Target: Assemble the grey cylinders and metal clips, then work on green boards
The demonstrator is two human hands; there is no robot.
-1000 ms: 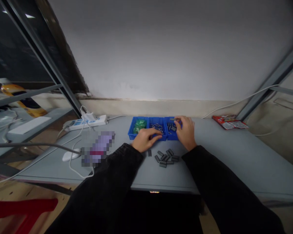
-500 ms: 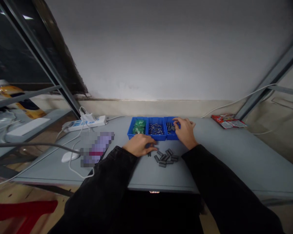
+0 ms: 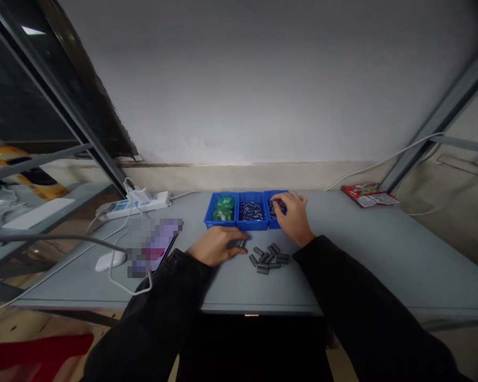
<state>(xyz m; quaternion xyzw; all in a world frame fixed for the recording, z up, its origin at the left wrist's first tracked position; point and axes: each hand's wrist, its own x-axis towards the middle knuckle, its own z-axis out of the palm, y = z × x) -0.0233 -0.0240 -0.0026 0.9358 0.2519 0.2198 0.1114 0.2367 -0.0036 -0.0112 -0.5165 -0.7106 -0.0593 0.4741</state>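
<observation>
My left hand (image 3: pixel 219 245) is just in front of the blue bins, low over the table. Its thumb and fingers close around a small dark grey cylindrical piece (image 3: pixel 242 244). My right hand (image 3: pixel 293 216) reaches over the right blue bin (image 3: pixel 274 224), which holds similar dark pieces. Its thumb and forefinger curl together at the bin's contents, and what is between them is too small to make out. A loose pile of dark grey cylindrical pieces (image 3: pixel 268 258) lies on the table between my forearms.
Small metal pins fill the middle blue bin (image 3: pixel 253 225); green pieces fill the left blue bin (image 3: pixel 220 224). To the left are a power strip (image 3: pixel 155 201), a phone (image 3: pixel 159 244), a white mouse-like object (image 3: pixel 110 261) and cables. A red packet (image 3: pixel 368 195) lies at the back right.
My left hand has drawn slightly back and left, and the grey piece now shows between thumb and fingers. My right hand stays at the right bin. The view has shifted slightly.
</observation>
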